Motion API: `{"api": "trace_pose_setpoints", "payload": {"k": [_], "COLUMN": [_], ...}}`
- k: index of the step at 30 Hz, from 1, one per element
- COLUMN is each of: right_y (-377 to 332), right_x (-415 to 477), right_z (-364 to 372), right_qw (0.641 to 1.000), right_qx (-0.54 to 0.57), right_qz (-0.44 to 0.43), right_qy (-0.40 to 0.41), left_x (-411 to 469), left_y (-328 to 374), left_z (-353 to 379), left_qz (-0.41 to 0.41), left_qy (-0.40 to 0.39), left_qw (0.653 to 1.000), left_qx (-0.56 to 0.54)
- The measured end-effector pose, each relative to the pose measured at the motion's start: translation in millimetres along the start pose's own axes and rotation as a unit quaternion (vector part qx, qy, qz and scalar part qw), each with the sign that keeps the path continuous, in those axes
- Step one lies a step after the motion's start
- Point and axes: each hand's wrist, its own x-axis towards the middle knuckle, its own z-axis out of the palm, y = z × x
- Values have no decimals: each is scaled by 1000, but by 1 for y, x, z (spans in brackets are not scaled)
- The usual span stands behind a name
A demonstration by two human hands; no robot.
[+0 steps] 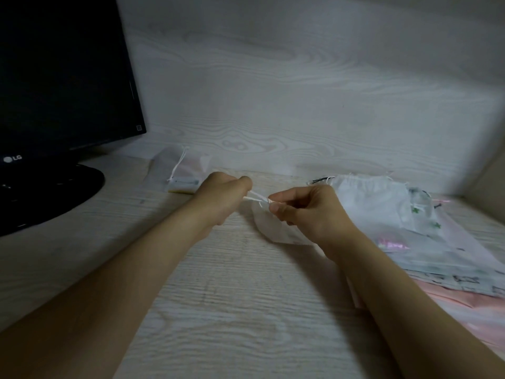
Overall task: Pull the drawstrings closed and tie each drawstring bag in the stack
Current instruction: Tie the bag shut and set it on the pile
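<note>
A small white drawstring bag [273, 228] lies on the desk between my hands, partly under my right hand. Its white drawstring [255, 198] runs taut between both hands. My left hand [221, 195] grips one end of the cord in a fist. My right hand [308, 212] pinches the cord close to the bag's gathered mouth. To the right lies a stack of drawstring bags [396, 214], white on top, patterned and pink ones beneath. Another pale bag [181, 165] with a white cord rests at the back left, near the wall.
A black monitor [62, 77] stands on its round base [46, 192] at the left. The pale wood-grain desk [232, 310] meets a matching wall panel [300, 91] behind. A small white and yellow item [183, 184] lies beside the back bag.
</note>
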Motion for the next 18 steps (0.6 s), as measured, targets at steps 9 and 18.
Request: {"api": "trace_pose_setpoints", "payload": {"k": [9,18], "right_y": [7,5], "right_x": [4,3], "right_z": [-7,-2], "right_qw": [995,954], "right_qx": [-78,-277], "right_qz": [15,-44], "right_qy": [63,101], "left_x": [11,15], "left_y": [-15,-19], "left_z": [-7,-7], "left_qz": [54,39], "left_qy": [90,133], "left_qw": [993,986], "left_qx": [50,97]}}
